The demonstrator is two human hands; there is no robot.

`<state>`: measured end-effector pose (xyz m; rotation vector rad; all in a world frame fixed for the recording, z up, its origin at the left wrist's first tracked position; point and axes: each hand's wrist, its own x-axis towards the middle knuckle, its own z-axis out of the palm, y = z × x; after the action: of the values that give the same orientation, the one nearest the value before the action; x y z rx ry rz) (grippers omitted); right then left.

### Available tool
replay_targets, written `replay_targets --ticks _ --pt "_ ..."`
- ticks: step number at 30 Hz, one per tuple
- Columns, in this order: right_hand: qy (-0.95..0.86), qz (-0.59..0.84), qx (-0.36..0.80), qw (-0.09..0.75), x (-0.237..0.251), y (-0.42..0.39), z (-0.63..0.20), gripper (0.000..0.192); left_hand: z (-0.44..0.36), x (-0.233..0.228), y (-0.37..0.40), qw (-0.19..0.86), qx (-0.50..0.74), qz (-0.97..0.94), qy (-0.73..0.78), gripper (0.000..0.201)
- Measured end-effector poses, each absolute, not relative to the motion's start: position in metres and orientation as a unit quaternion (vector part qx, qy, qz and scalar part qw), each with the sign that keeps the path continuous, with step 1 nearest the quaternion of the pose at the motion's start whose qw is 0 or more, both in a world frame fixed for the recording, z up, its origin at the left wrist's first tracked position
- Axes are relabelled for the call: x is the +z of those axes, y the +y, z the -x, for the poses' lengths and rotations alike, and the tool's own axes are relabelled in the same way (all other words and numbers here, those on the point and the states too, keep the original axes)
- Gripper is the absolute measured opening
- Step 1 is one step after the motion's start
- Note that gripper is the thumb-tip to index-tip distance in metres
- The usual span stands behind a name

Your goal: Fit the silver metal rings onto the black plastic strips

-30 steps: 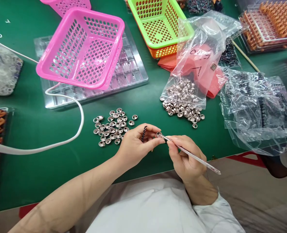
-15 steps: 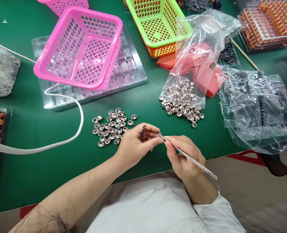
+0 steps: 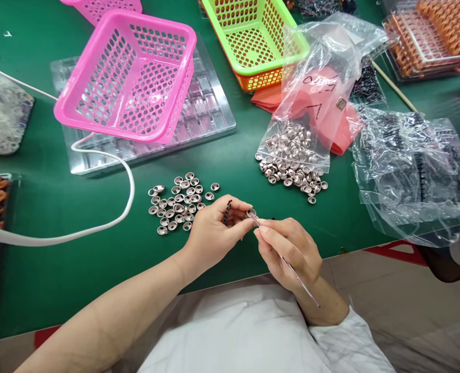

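My left hand (image 3: pixel 216 226) pinches a small round metal cup (image 3: pixel 251 213) between thumb and forefinger. A short black toothed strip (image 3: pixel 227 212) is also tucked in its curled fingers. My right hand (image 3: pixel 290 250) grips slim metal tweezers (image 3: pixel 300 283), whose tip reaches into the cup. The tweezers slant down to the right, and any part at their tip is too small to make out. Just left of my left hand lies a loose group of similar metal cups (image 3: pixel 178 199) on the green table (image 3: pixel 109 280).
A larger heap of metal cups (image 3: pixel 292 166) spills from a clear bag (image 3: pixel 319 57). Plastic packs with black strips (image 3: pixel 416 166) lie at right. A pink basket (image 3: pixel 70 111) stands on a clear tray (image 3: pixel 214 122), with a green basket (image 3: pixel 266 67) behind. A white cable (image 3: pixel 130 191) curves at left.
My right hand has shifted slightly left and turned, so the tweezers now point more steeply. My left hand with the cup has moved slightly left.
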<state>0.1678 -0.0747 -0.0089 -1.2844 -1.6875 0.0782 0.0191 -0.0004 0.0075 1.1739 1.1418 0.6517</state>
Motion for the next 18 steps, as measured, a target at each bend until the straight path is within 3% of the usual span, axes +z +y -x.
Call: replay_targets --ticks 18 --pt "-0.673 0.534 0.059 0.509 -0.0081 -0.081 -0.1711 0.034 -0.0195 0.0109 0.0 0.676 0.279 -0.482 0.482 0.023"
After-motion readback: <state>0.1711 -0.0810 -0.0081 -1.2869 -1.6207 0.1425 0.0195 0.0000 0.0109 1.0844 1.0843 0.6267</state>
